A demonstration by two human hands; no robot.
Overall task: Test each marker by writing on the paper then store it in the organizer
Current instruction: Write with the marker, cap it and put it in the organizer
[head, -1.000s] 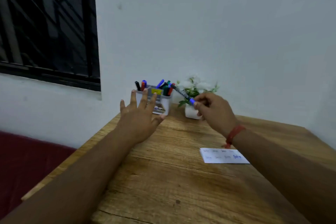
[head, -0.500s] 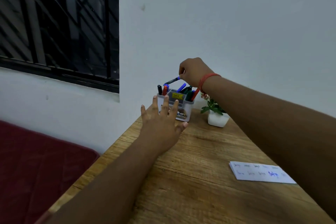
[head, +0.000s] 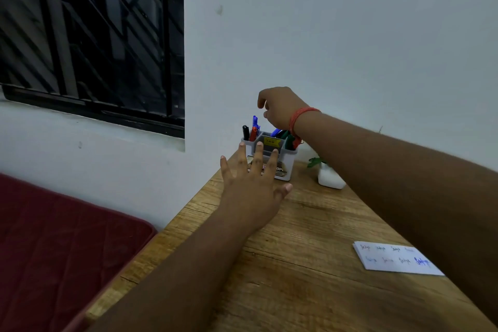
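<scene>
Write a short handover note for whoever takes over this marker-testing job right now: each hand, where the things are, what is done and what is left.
Left hand: open, fingers spread, in front of the organizer.
Right hand: above the organizer, fingers loosely curled, holding nothing.
Markers: black, red, blue and green ones stand in the organizer at the table's far edge by the wall.
Paper: flat on the table to the right, two rows of test writing.
Done: every visible marker is stored.
Left: no loose marker in view.
</scene>
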